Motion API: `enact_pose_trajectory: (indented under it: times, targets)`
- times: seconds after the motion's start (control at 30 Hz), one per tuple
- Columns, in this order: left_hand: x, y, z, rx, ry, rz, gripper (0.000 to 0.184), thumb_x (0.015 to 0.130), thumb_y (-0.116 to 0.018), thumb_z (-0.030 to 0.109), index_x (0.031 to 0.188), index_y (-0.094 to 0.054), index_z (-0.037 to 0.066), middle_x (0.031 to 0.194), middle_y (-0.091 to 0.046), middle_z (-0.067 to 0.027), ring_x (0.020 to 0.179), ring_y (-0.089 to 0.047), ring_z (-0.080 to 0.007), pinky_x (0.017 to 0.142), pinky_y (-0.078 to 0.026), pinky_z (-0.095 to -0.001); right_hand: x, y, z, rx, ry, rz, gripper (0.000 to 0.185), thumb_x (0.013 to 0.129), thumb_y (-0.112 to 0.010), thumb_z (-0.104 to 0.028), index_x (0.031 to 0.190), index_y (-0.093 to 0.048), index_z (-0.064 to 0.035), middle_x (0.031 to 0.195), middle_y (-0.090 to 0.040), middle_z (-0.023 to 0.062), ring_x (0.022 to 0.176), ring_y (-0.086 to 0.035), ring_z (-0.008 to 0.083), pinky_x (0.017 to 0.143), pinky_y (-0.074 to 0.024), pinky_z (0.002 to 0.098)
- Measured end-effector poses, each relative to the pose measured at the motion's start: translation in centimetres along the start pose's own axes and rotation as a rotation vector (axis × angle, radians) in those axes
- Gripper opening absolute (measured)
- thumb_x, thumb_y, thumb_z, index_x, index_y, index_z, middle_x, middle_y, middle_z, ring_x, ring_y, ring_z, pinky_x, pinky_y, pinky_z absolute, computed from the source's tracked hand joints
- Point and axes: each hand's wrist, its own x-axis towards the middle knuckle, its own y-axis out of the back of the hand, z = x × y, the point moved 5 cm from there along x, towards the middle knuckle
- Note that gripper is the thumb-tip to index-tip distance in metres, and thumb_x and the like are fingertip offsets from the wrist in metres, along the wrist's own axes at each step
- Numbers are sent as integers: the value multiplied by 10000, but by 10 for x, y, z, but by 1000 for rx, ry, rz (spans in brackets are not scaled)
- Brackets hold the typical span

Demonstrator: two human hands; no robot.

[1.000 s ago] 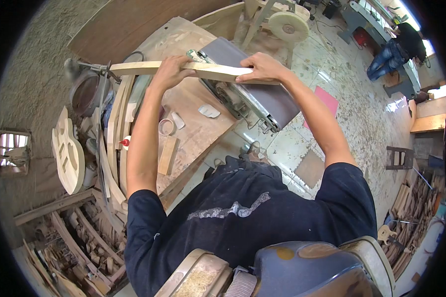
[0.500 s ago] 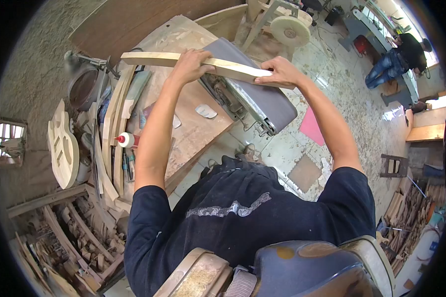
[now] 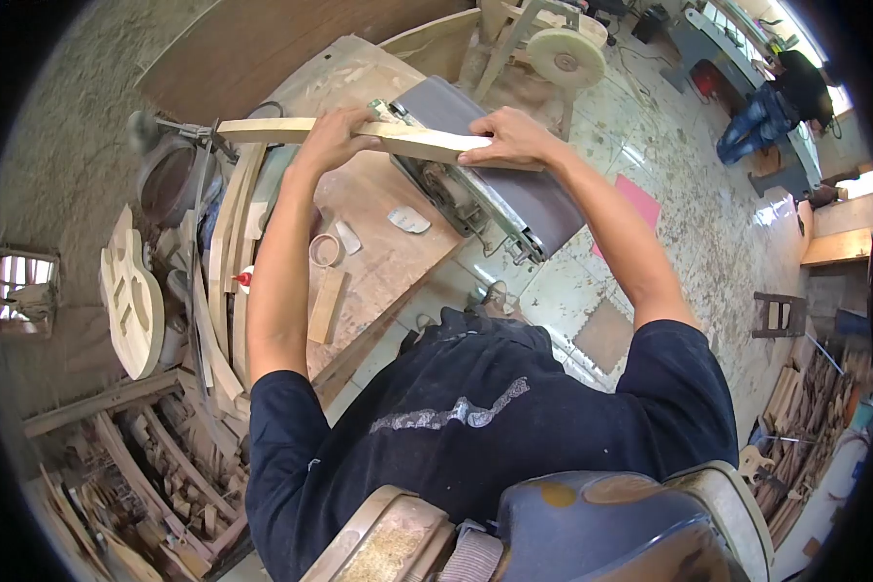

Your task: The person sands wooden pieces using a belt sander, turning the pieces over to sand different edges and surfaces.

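Note:
A long, slightly curved piece of wood (image 3: 424,143) lies across the grey belt of a sanding machine (image 3: 529,199). My left hand (image 3: 336,142) is closed round the middle of the wood, left of the belt. Over the belt, my right hand (image 3: 510,138) grips the wood near its right end, thumb on the near side. The left end of the wood sticks out beyond my left hand, above the workbench (image 3: 398,267). Whether its underside touches the belt cannot be made out.
On the workbench are a tape roll (image 3: 326,250), a small wood block (image 3: 327,306) and long wooden strips (image 3: 225,242). A guitar-shaped body (image 3: 132,296) stands at the left. A wheel (image 3: 565,57) is behind the sander. Another person (image 3: 781,105) stands at the far right.
Both hands and the wood shifted right along the belt half a second ago, and now they are back to the left, about where they were a second ago.

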Motion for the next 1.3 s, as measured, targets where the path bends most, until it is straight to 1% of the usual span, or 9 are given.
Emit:
enact_pose_trajectory:
  times: [0.27,0.37,0.47,0.67,0.87,0.97,1.07,1.2,1.3]
  targets:
    - [3,7,0,46,40,-76,402,814,-817,278,1152,-712,86,1127,-727,-111,1109,-652,-335,1017,-447,-422,1,-5,-10,20,-14,17,675,826,-715,-646,715,-568,4,642,-508,202,636,-526,344,609,-375,474]
    - [14,-5,-1,8,11,-68,400,795,-817,341,1114,-741,111,1101,-731,-123,1111,-641,-342,1013,-420,-475,-6,-4,2,-20,-69,-6,667,816,-692,-685,747,-635,-24,700,-608,203,701,-593,397,638,-422,501]
    - [22,-10,17,29,-32,-45,401,822,-805,283,1150,-713,73,1136,-723,-134,1109,-654,-337,1026,-428,-482,-17,3,15,-22,-53,24,654,816,-701,-675,760,-648,-25,700,-609,200,704,-596,390,638,-424,499]
    - [38,-32,32,37,-80,-16,405,854,-766,316,1178,-707,80,1146,-723,-136,1125,-649,-339,1042,-412,-509,-38,21,28,66,-49,11,634,809,-718,-658,832,-706,-25,689,-606,185,667,-586,353,626,-422,475]
    - [34,-26,33,77,-39,-29,394,863,-759,317,1188,-703,102,1187,-713,-128,1144,-642,-335,1068,-398,-503,-33,14,36,-31,-89,-39,619,819,-709,-656,849,-732,-38,697,-614,193,662,-587,353,626,-428,467]
    - [28,-16,29,34,6,-102,405,855,-767,326,1194,-702,114,1217,-702,-105,1186,-626,-324,1119,-360,-526,-29,12,19,33,-42,3,612,832,-699,-643,806,-693,-32,684,-599,199,661,-588,377,624,-429,482]
    - [15,-9,18,51,-46,14,389,833,-787,323,1159,-720,122,1128,-726,-117,1137,-621,-356,1066,-370,-557,-17,-2,15,-62,27,58,593,844,-693,-621,788,-663,-31,694,-607,201,676,-595,398,628,-432,496]
    - [-5,8,6,96,3,-52,387,834,-785,320,1171,-719,142,1147,-728,-91,1172,-617,-334,1146,-303,-579,-9,-14,-16,-118,86,117,517,827,-702,-557,816,-671,-41,767,-660,213,754,-640,419,680,-476,515]
    - [-12,19,-14,146,-38,-62,366,847,-774,313,1172,-723,153,1160,-729,-84,1189,-619,-329,1192,-243,-614,-11,-18,-56,-42,-28,99,542,841,-701,-571,833,-681,-29,753,-654,216,738,-639,414,673,-473,506]
